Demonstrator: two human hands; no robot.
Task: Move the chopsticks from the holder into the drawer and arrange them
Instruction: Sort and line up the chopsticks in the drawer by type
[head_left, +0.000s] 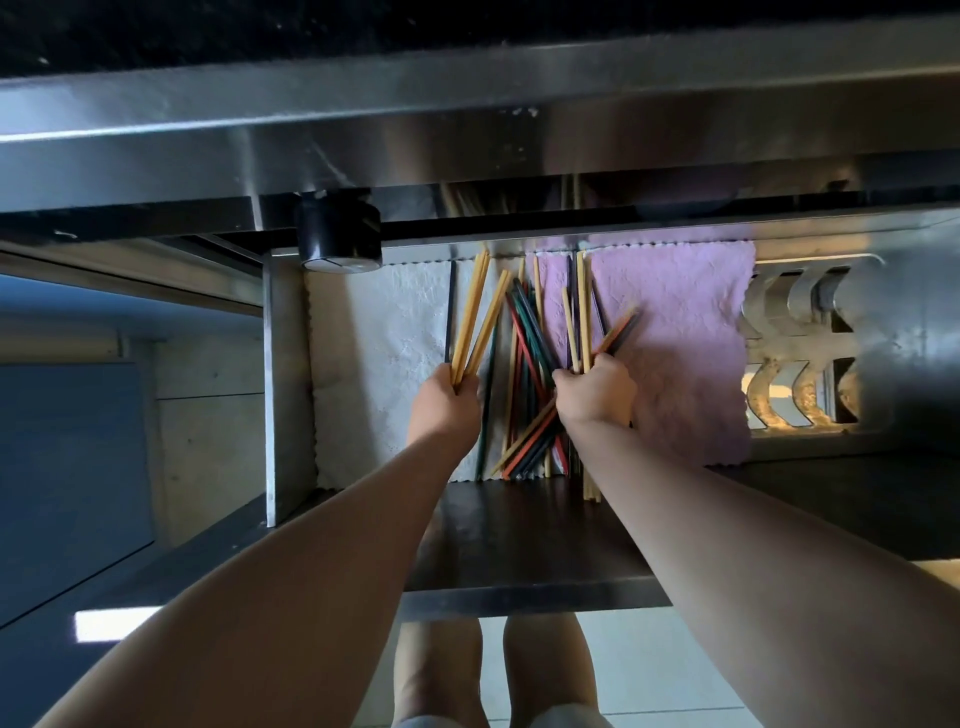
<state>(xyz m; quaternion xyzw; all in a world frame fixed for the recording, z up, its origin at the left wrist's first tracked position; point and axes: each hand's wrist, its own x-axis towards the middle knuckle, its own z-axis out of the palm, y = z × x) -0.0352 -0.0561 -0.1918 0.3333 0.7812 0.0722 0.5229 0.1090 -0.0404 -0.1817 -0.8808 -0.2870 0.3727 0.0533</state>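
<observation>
Chopsticks (524, 364) are lying in the drawer (284, 395)
The left hand (444, 387) is gripping a yellow bunch (470, 317) just left of that pile; the right hand (597, 387) is gripping a mixed bunch (584, 322) just right of it.

Under the bench (467, 140) edge, an open drawer (284, 389). In it, left cloth (384, 338) and right cloth (685, 338) side by side. Over their seam, loose chopsticks (530, 343) in a heap. Left of the heap, left hand (447, 395) gripping the left bundle (472, 317); right of it, right hand (597, 389) gripping the right bundle (584, 312). At the far left corner, a container (337, 239).
</observation>
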